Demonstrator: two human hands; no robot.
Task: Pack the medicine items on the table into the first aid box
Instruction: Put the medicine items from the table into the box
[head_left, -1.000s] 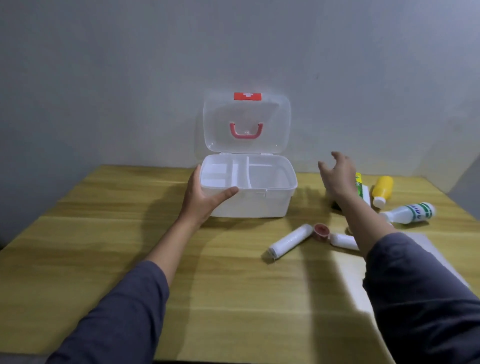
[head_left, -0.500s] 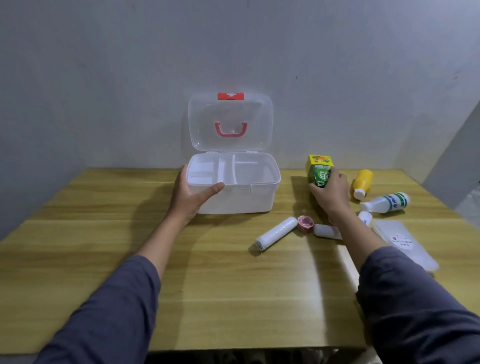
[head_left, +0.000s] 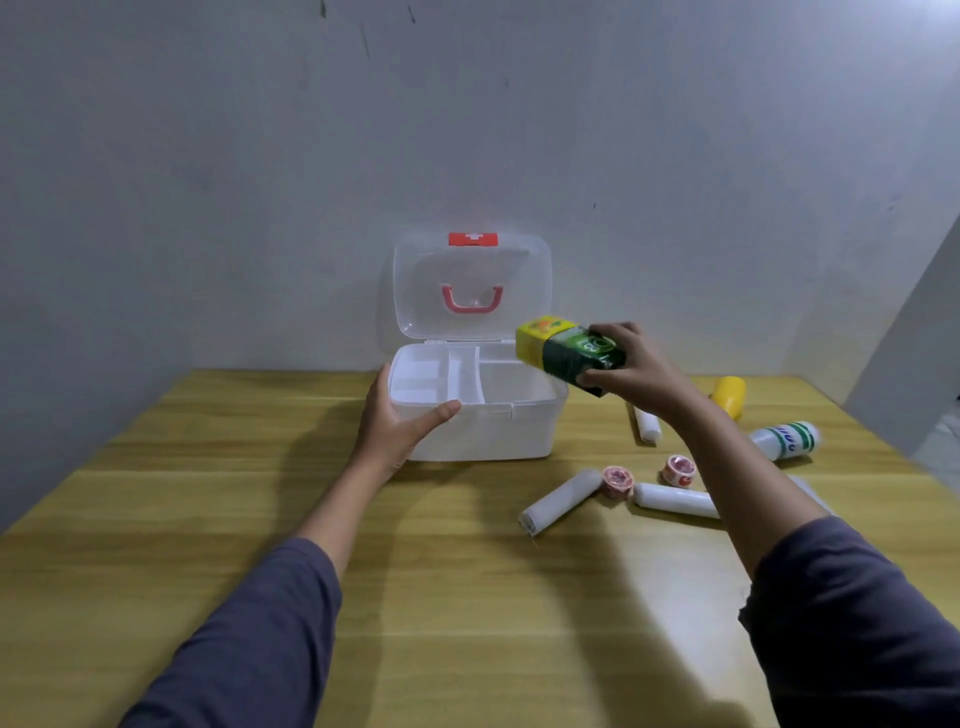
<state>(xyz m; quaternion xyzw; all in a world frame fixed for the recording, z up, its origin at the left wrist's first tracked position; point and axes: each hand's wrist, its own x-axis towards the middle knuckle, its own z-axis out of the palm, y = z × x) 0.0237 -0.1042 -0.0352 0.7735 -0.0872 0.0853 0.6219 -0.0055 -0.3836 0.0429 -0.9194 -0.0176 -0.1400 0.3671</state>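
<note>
The right hand (head_left: 639, 371) holds a green and yellow carton (head_left: 569, 352) in the air, tilted with its yellow end leading toward the first aid box (head_left: 478, 415). The grip is closed on the carton's green end, thumb beneath and fingers over the top. The carton hangs just above the box's right rim, over the large right compartment.

The left hand (head_left: 395, 421) rests against the box's left front corner, thumb lying along the front rim, fingers spread rather than clenched, steadying the box on the counter (head_left: 208, 493). The clear lid (head_left: 470, 286) stands upright at the far side, so the way in is unobstructed.

The carton looks light and stiff-sided, probably thin card that would dent under a hard squeeze. A moderate hold across its two broad faces suits it, and the present hold at one end leaves the free end able to drop into the compartment first. Its printed surface may be a little slick.

Nothing is in the box so far. Right of it, still on the counter, lie a white roll (head_left: 561, 499), two small tape rolls (head_left: 617, 480), white tubes (head_left: 675, 501), a yellow bottle (head_left: 730, 395) and a white bottle with green print (head_left: 787, 439).
</note>
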